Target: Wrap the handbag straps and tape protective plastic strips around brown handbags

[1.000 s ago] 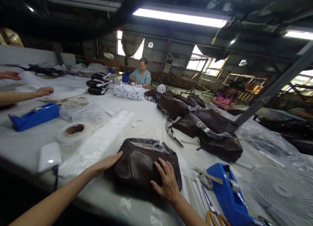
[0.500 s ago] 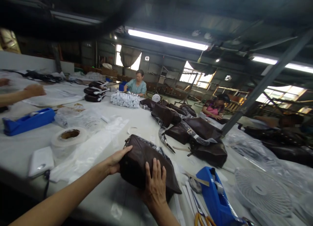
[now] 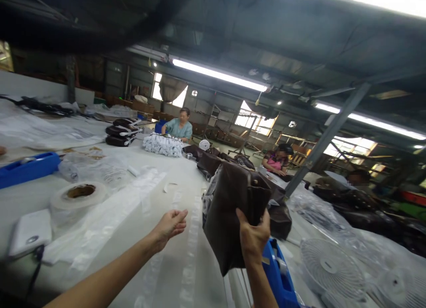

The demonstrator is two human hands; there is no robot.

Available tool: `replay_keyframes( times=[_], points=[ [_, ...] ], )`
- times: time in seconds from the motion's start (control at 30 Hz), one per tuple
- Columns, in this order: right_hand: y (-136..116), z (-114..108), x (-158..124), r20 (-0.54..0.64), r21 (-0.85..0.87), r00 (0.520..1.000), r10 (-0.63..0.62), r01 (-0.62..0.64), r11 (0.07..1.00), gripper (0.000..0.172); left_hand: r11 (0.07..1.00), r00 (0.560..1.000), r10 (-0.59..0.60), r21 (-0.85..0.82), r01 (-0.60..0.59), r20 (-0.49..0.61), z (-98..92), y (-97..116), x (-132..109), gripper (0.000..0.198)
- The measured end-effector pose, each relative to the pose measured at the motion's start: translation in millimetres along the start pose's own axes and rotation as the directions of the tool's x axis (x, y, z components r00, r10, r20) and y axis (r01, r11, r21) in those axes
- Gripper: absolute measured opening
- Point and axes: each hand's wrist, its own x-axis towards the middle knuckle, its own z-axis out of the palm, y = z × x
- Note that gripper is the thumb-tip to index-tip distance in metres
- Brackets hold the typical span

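A dark brown leather handbag (image 3: 222,210) is held up and tilted above the table, right of centre. My right hand (image 3: 254,232) grips its near side, thumb and fingers closed on the leather. My left hand (image 3: 171,228) hovers over the white tabletop, apart from the bag. Its fingers are curled with the thumb near the index finger, and nothing shows in them. Behind the held bag lie more brown bags (image 3: 209,162), partly hidden by it. Below my right hand stands a blue tape dispenser (image 3: 278,272).
At left are a clear tape roll (image 3: 80,201), a white box-shaped device (image 3: 31,232) with a cord, and another blue dispenser (image 3: 29,168). A white fan (image 3: 328,266) lies at right near plastic wrap. A slanted metal post (image 3: 326,139) rises beyond. Co-workers sit across the table.
The handbag has been lifted and turned, moving right and up in my right hand. My left hand has let go of it. The view has shifted slightly.
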Motion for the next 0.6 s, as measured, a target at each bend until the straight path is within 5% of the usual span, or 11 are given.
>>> replay_keyframes(
  times=[0.07,0.17,0.23,0.37,0.5,0.6],
  points=[
    [-10.2,-7.4,3.8,-0.071,0.237,0.983,0.169,-0.148,0.960,0.078,0.997,0.998,-0.067,0.031,0.067,-0.004,-2.4,-24.3,-5.7,0.066],
    [-21.1,-9.8,-10.6,-0.055,0.515,0.916,0.398,-0.316,0.797,0.078,0.988,0.980,-0.148,-0.027,0.153,0.132,5.0,-45.8,-15.4,0.076],
    [-27.8,-8.2,-29.8,0.019,0.591,0.866,0.499,-0.412,0.693,0.073,0.976,0.979,-0.045,-0.200,0.085,0.200,12.1,-43.9,-19.5,0.075],
    [-29.9,-8.2,-81.9,0.179,0.609,0.764,0.620,-0.581,0.540,0.072,0.950,0.991,0.111,-0.301,-0.085,0.069,-1.8,-13.9,-23.7,0.077],
    [-3.1,-10.0,-143.7,0.332,0.491,0.525,0.784,-0.806,0.332,0.079,0.995,0.994,0.084,-0.050,-0.081,0.065,-51.2,17.2,-28.0,0.079],
    [22.3,-5.2,-181.9,0.353,0.374,0.356,0.865,-0.901,0.219,0.076,0.993,0.997,0.058,0.100,-0.063,0.045,-82.5,19.8,-23.4,0.075]
  ],
)
